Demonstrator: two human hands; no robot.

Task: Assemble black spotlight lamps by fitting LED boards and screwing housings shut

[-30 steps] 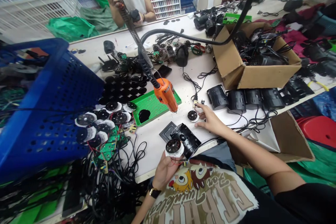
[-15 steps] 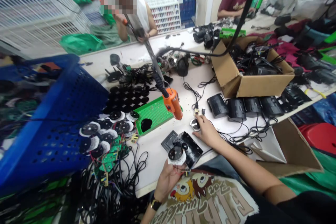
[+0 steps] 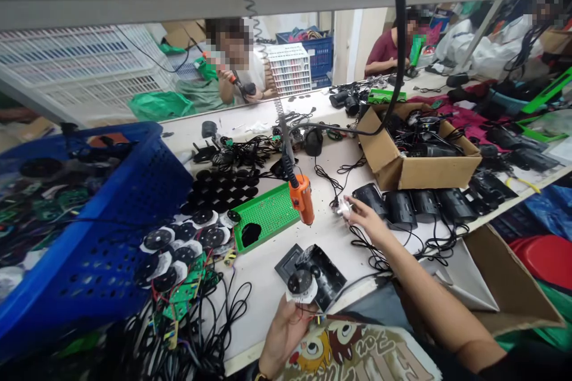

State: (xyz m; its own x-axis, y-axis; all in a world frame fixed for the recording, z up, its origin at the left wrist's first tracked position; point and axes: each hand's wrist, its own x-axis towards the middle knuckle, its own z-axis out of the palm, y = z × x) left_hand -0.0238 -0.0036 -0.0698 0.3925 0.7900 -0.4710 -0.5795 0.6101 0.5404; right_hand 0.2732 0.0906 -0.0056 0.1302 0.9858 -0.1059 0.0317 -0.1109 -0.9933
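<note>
My left hand (image 3: 286, 333) is near my chest, closed on a round white and black motor disc (image 3: 301, 286) with red wires. A black housing (image 3: 322, 271) lies just behind that disc on a dark square plate (image 3: 286, 261). My right hand (image 3: 367, 220) reaches out over the white table (image 3: 268, 262) and pinches a small round white part (image 3: 345, 208). An orange electric screwdriver (image 3: 302, 199) hangs on a coiled cable just left of my right hand.
A green perforated tray (image 3: 268, 214) sits beside several round discs (image 3: 187, 238) and tangled black wires (image 3: 196, 321). A blue crate (image 3: 89, 232) stands at left. A cardboard box (image 3: 415, 161) of black parts and a row of black housings (image 3: 415, 205) are at right. Other people sit across the table.
My right hand took the small round part off the table and lifted it. My head tilted up, bringing a shelf edge and the people across into view. The left hand kept its disc.
</note>
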